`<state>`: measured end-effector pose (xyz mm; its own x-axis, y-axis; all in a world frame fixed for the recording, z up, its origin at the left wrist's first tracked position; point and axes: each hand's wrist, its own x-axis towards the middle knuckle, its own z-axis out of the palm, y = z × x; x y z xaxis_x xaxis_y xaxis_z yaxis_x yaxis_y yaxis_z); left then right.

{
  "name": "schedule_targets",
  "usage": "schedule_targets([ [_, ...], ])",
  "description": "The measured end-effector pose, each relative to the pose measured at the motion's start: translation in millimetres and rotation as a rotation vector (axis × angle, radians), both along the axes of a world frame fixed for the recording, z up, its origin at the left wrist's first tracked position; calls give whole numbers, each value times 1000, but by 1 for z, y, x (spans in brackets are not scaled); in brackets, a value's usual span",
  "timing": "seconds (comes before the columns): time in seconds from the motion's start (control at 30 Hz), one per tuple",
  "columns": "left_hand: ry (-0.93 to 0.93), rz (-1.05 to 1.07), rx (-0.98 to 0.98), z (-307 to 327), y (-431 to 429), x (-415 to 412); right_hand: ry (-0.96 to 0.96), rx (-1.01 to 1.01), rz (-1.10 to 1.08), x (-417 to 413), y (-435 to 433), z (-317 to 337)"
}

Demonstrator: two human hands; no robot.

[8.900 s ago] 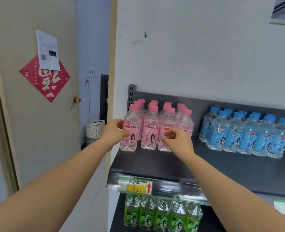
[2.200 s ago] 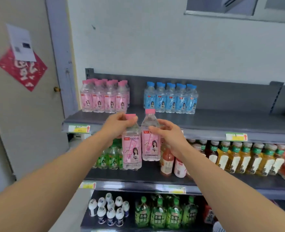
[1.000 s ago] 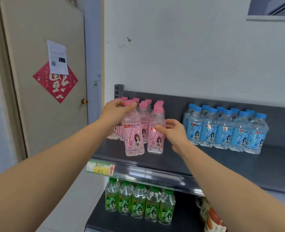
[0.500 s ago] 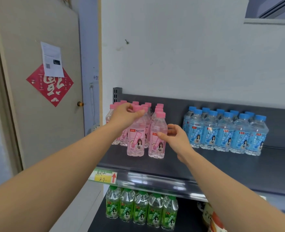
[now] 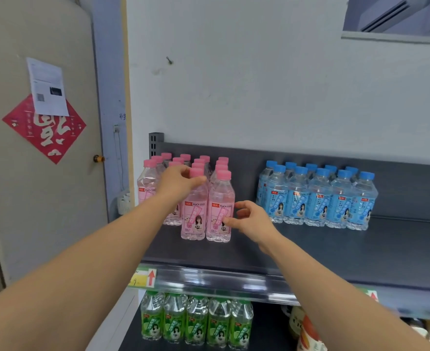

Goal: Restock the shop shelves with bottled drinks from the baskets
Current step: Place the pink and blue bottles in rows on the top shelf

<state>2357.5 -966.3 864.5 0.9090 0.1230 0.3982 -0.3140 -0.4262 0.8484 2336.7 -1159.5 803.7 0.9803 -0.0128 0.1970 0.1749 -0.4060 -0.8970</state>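
Two pink peach soda bottles stand upright side by side at the front of the pink group on the dark top shelf (image 5: 310, 252). My left hand (image 5: 179, 182) grips the left pink bottle (image 5: 194, 214) by its neck, just under the pink cap. My right hand (image 5: 250, 219) is beside the right pink bottle (image 5: 220, 211), fingertips touching its label, fingers spread and not wrapped around it. Several more pink bottles (image 5: 148, 184) stand in rows behind them.
A block of blue-capped bottles (image 5: 317, 198) stands to the right on the same shelf. Green-label bottles (image 5: 196, 321) fill the shelf below, behind a price rail (image 5: 209, 281). A door with a red diamond sign (image 5: 44, 130) is at the left.
Both pink bottles came up from chest height and now stand on the top shelf in front of the pink rows. My right hand has loosened from its bottle.
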Motion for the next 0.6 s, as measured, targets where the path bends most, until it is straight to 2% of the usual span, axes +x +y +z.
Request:
schedule_targets([
  [0.3, 7, 32, 21, -5, 1, 0, 15, 16, 35, 1, 1, -1],
  [0.6, 30, 101, 69, -14, 2, -16, 26, -63, 16, -4, -7, -3],
])
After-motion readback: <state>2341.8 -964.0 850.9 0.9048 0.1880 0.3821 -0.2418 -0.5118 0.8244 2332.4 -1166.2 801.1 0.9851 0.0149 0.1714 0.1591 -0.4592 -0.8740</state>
